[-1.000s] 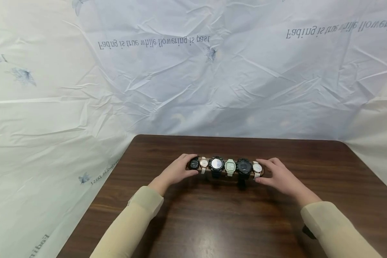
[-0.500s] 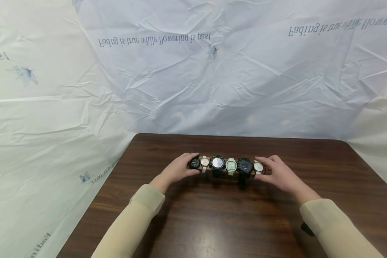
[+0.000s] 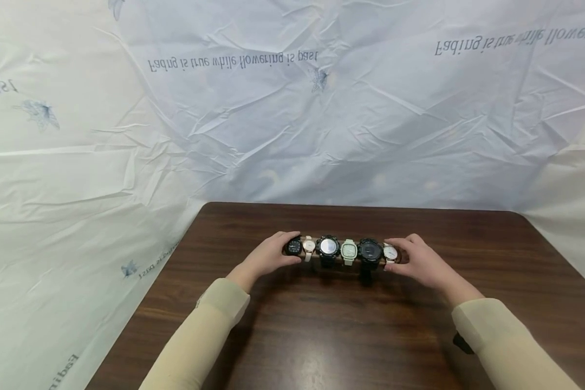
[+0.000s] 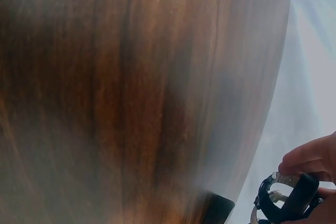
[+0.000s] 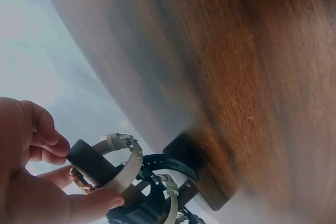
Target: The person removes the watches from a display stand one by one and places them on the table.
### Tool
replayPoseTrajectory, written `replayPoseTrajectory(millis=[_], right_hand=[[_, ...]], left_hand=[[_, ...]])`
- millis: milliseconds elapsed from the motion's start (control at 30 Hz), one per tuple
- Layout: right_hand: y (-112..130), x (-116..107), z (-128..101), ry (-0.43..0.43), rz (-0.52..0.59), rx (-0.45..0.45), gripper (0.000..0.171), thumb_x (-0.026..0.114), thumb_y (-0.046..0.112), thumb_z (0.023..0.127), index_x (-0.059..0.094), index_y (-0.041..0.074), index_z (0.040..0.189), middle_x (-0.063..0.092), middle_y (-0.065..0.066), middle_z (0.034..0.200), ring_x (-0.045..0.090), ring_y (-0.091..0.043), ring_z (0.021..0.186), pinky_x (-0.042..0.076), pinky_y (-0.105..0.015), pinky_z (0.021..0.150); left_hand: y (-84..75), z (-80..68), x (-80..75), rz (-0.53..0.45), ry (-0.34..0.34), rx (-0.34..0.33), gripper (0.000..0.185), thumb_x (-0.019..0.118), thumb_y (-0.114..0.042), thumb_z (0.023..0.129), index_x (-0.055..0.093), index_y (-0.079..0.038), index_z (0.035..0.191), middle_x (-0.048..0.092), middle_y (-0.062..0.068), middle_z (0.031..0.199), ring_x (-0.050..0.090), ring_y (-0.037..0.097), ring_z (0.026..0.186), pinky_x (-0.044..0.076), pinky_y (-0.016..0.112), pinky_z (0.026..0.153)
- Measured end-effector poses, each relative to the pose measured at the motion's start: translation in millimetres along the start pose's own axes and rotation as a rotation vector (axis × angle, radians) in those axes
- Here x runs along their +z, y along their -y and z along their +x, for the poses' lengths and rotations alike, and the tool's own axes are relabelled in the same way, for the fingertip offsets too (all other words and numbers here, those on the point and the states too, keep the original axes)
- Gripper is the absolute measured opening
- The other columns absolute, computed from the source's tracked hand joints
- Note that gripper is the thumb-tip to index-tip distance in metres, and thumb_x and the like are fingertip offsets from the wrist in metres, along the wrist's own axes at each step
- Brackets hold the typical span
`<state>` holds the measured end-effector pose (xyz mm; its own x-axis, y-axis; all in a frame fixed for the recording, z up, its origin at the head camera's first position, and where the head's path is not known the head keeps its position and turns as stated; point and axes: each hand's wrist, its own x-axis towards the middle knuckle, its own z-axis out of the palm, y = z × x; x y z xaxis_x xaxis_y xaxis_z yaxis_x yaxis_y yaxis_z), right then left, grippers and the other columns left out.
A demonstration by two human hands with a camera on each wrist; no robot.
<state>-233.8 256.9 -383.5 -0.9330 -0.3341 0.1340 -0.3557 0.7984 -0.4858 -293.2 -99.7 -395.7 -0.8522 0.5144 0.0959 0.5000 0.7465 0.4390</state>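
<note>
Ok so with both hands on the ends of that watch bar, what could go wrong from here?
1. The left hand and right hand hold only the ends of the bar; if either slips, the bar could tilt and the six watches might slide along it.
2. The bar sits on one narrow stand under the right half, so pressing down on the left end could tip it.
3. A dark object lies by the right sleeve; drawing back might knock it.
</note>
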Motion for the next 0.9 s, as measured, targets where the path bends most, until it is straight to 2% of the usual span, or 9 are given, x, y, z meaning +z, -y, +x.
replayPoseTrajectory(millis=[133, 400, 667, 900], right_hand=[[0.7, -1.0, 0.6, -0.004, -0.019, -0.009, 0.061, 0.066, 0.034, 0.076, 0.045, 0.006, 0.125, 0.039, -0.005, 0.086, 0.036, -0.016, 0.073, 0.035, -0.030, 0.058], [4.1, -2.4, 2.4, 0.048, -0.004, -0.010, 0.065, 0.066, 0.034, 0.076, 0.039, 0.010, 0.130, 0.030, -0.006, 0.086, 0.033, -0.016, 0.073, 0.035, -0.030, 0.060], [3.4, -3.2, 3.5, 0.028, -0.058, -0.019, 0.059, 0.067, 0.030, 0.075, 0.044, 0.009, 0.126, 0.039, -0.004, 0.087, 0.039, -0.014, 0.070, 0.037, -0.029, 0.058], [-4.3, -5.6, -3.1, 0.007, -0.060, -0.005, 0.057, 0.067, 0.027, 0.075, 0.045, 0.007, 0.123, 0.043, -0.006, 0.089, 0.044, -0.013, 0.072, 0.041, -0.028, 0.060]], left_hand=[[0.1, 0.4, -1.5, -0.009, 0.008, 0.008, 0.069, 0.060, -0.046, 0.075, 0.034, -0.022, 0.134, 0.040, 0.002, 0.127, 0.044, 0.017, 0.109, 0.039, 0.036, 0.084], [-1.1, 1.6, -6.5, -0.006, 0.017, 0.011, 0.067, 0.062, -0.044, 0.075, 0.035, -0.023, 0.133, 0.042, 0.003, 0.125, 0.045, 0.017, 0.108, 0.040, 0.036, 0.083], [-1.5, 2.1, -8.0, -0.010, 0.014, 0.019, 0.069, 0.063, -0.043, 0.075, 0.037, -0.019, 0.133, 0.043, 0.004, 0.125, 0.046, 0.017, 0.106, 0.041, 0.034, 0.081], [-0.4, 2.2, -7.7, -0.019, 0.014, 0.026, 0.069, 0.064, -0.043, 0.074, 0.037, -0.017, 0.133, 0.043, 0.005, 0.124, 0.046, 0.018, 0.106, 0.041, 0.035, 0.081]])
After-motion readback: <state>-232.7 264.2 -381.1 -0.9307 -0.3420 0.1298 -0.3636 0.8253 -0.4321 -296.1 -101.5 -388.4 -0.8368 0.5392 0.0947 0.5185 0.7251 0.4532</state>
